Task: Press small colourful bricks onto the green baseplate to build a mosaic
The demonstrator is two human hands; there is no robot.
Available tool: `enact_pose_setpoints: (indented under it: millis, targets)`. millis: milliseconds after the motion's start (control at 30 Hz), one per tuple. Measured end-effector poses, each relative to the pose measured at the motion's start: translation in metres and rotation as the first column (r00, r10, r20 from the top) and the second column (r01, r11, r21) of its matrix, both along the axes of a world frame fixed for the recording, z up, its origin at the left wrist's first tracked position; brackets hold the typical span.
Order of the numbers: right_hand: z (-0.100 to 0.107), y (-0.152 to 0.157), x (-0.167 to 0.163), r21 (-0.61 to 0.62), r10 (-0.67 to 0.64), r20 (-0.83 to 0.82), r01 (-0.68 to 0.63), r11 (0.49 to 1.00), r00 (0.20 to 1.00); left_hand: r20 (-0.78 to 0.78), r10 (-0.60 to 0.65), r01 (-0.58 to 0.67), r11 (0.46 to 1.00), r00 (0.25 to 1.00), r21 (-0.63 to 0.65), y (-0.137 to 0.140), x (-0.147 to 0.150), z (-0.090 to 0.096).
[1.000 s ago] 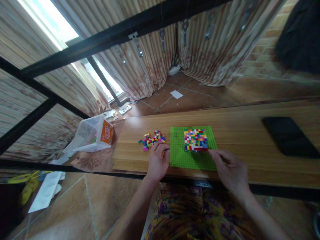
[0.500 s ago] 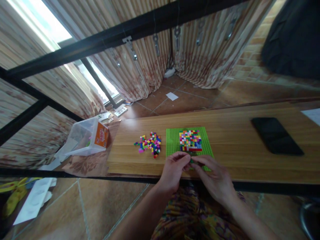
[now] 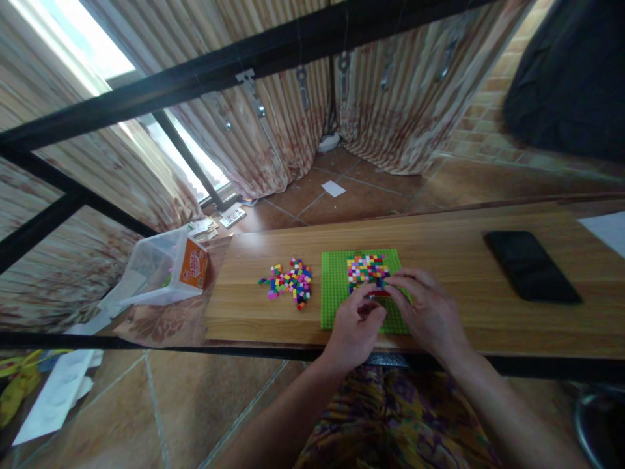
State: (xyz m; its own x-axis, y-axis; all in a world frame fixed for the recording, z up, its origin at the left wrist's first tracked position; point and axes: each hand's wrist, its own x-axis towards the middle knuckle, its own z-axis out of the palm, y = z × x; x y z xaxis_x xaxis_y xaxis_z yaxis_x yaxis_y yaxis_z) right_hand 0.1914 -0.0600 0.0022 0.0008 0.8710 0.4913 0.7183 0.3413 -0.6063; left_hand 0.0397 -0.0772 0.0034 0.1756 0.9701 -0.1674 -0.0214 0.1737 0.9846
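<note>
A block of small multicoloured building bricks sits on a green baseplate on the wooden table. My right hand is at the block's right side, thumb and index finger pinched on a small brick that looks green; the fingers mostly cover it. Over the front edge of the block lies my left hand, its index finger touching the bricks or just above them. The left thumb is apart from that finger, with nothing visible between them. Red and white bricks along the front row are partly hidden.
Loose bricks lie in a pile left of the baseplate. A clear plastic tub with an orange label lies on its side at the far left. A black phone or tablet rests at the right. A dark metal bar crosses above.
Both hands have moved from the front edge of the baseplate forward to the brick block. The right hand has carried the green brick to the block's right side; the left thumb and finger have parted.
</note>
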Motion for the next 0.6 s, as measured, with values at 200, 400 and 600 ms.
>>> enact_pose_setpoints:
  millis: [200, 400, 600]
  targets:
    - [-0.003, 0.014, 0.004, -0.029, 0.044, 0.092, -0.041, 0.999, 0.995, -0.114, -0.095, 0.105, 0.991, 0.989, 0.081, 0.005, 0.006, -0.005]
    - [-0.005, 0.019, 0.003, -0.102, 0.018, 0.048, -0.013, 0.995, 0.999, -0.163, -0.149, 0.169, 0.978, 0.975, 0.121, 0.008, 0.012, -0.006]
    - [-0.005, 0.014, 0.001, -0.183, -0.064, -0.17, 0.032, 0.983, 0.983, -0.211, -0.122, 0.156, 0.976, 0.97, 0.15, 0.009, 0.015, -0.008]
